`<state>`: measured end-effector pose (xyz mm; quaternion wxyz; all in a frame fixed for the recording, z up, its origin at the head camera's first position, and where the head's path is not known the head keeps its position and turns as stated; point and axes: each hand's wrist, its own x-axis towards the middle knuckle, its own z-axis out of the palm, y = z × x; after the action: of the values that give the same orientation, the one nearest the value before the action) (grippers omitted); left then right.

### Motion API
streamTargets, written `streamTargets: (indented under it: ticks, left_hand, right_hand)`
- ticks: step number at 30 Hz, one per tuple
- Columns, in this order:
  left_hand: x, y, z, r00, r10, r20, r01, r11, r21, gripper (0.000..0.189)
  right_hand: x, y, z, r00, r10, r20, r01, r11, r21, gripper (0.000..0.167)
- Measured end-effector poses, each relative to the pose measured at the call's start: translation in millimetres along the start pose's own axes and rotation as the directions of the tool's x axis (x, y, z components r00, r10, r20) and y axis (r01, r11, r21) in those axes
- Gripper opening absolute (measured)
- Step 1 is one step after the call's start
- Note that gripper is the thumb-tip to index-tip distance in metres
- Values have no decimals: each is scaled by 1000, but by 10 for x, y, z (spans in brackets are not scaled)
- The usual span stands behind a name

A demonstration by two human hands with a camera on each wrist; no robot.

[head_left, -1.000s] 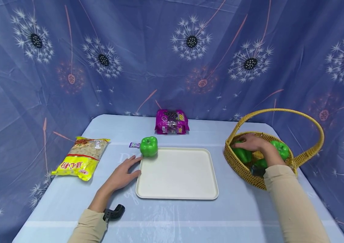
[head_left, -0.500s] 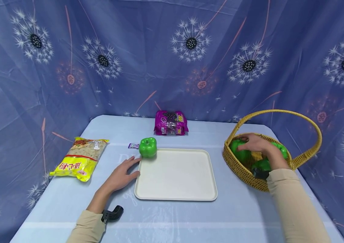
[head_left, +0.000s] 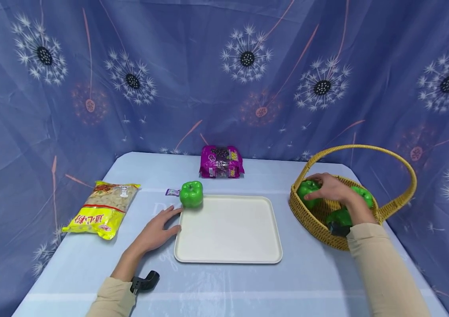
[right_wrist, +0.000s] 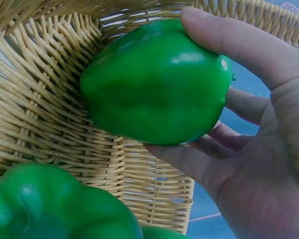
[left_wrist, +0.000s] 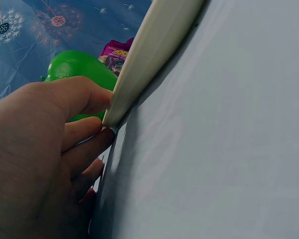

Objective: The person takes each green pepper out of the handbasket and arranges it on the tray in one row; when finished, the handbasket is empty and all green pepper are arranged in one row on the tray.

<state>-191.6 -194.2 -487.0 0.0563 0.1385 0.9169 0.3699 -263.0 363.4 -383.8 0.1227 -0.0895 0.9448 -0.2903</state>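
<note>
In the head view my right hand reaches into the wicker basket at the right. It grips a green bell pepper, thumb on one side and fingers on the other, close to the basket wall. Two more bell peppers show in the basket, partly behind the hand and arm. My left hand rests at the left edge of a white tray, its fingers spread and touching the rim. One green bell pepper sits at the tray's far left corner.
A yellow bag of pasta lies at the far left. At the back stands a purple snack bag, and a small purple packet lies beside the tray's pepper. The basket's tall handle arches above the right hand.
In the basket, the right hand and its bell pepper have shifted and the pepper has turned, showing more of itself. The left hand stays at the tray edge.
</note>
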Motion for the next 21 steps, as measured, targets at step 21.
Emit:
streamTargets:
  ticks: [21]
  left_hand:
    - [0, -18, 19, 1000, 24, -20, -24, 1000, 20, 54]
  right_hand:
    - [-81, 115, 28, 999, -53, 5, 52, 997, 59, 77]
